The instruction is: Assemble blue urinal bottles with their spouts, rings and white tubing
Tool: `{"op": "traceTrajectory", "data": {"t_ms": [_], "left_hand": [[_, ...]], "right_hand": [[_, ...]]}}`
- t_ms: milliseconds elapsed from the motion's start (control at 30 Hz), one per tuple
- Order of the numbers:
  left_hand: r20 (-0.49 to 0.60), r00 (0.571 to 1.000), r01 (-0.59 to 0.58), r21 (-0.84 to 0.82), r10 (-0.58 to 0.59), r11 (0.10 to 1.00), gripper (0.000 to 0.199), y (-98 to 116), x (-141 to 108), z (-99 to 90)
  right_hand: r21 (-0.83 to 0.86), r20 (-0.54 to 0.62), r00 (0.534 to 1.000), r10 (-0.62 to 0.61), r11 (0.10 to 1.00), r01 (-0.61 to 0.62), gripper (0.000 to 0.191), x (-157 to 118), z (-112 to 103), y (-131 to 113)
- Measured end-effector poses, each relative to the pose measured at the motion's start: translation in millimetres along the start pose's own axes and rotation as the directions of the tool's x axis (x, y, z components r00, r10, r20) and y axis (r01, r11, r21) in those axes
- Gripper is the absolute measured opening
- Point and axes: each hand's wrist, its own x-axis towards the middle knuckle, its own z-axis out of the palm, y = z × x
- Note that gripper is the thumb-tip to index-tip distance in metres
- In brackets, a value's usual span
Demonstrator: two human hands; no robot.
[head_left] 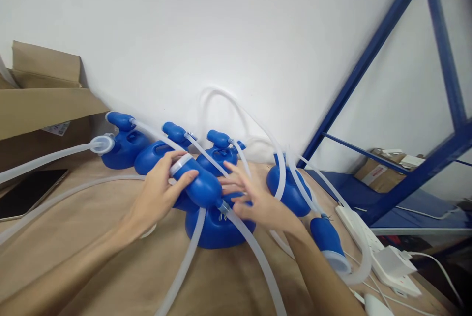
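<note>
My left hand (159, 189) is wrapped round a blue bulb-shaped plastic cup (202, 187) with a whitish rim, held tilted above the table. From its narrow end runs a translucent ribbed hose (254, 252), with a small metal clip at the joint. To the right of that joint is my right hand (258, 200), its fingers spread and apart; a light touch on the cup or hose cannot be made out. Below the hands stands a blue plastic jug (221, 232), partly covered by the cup, with another hose (188, 262) coming toward me.
Several similar blue jugs (127, 151) with hoses line the wall. A cardboard box (47, 104) and dark phone (31, 192) are left. At right lie another blue cup (326, 237), a white power strip (372, 247) with cables, and a blue metal frame (361, 65).
</note>
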Motion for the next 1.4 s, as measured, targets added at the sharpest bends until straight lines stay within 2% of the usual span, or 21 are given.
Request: {"op": "traceTrajectory", "data": {"t_ms": [33,100,200,367,567,867,1133,1233,1300,1400], "left_hand": [[0.001,1.0,-0.015,0.019,0.015,1.0,0.059,5,-4,2.7],[0.01,1.0,-0.023,0.031,0.023,0.999,0.059,14,-7,5.7],[0.027,0.999,-0.047,0.065,0.045,0.997,0.055,21,-3,1.9],[0.067,0.99,-0.132,0.146,0.123,0.981,0.051,17,7,-11.5],[0.07,0.979,-0.203,0.194,0.193,0.96,0.058,4,7,-10.4],[0.042,0.992,-0.127,0.133,0.122,0.983,0.055,4,10,-7.0],[0.006,0.999,-0.054,0.146,0.054,0.988,0.052,-8,16,4.8],[-0.014,0.999,-0.034,0.154,0.036,0.988,0.055,-12,20,8.1],[-0.053,0.998,0.045,0.153,-0.037,0.987,0.058,-15,26,6.5],[-0.144,0.968,0.221,0.088,-0.208,0.971,0.065,-21,36,-2.5]], "right_hand": [[-0.092,-0.017,1.0,0.02,0.996,-0.021,0.112,-2,9,-3],[-0.229,-0.12,0.993,0.01,0.973,-0.038,0.105,-3,27,-7],[-0.294,-0.175,0.983,-0.051,0.956,-0.003,0.091,0,44,-7],[-0.221,-0.133,0.987,-0.09,0.973,0.059,0.087,12,40,8],[-0.073,-0.085,0.989,-0.119,0.991,0.113,0.084,19,32,21],[-0.049,-0.065,0.989,-0.131,0.991,0.128,0.084,25,23,20],[-0.062,-0.079,0.981,-0.175,0.983,0.17,0.079,37,19,28],[-0.041,-0.088,0.984,-0.152,0.988,0.149,0.081,40,16,30],[0.017,-0.069,0.99,-0.124,0.992,0.126,0.083,40,14,30],[0.127,0.004,0.999,-0.05,0.991,0.049,0.091,41,12,32]]}}
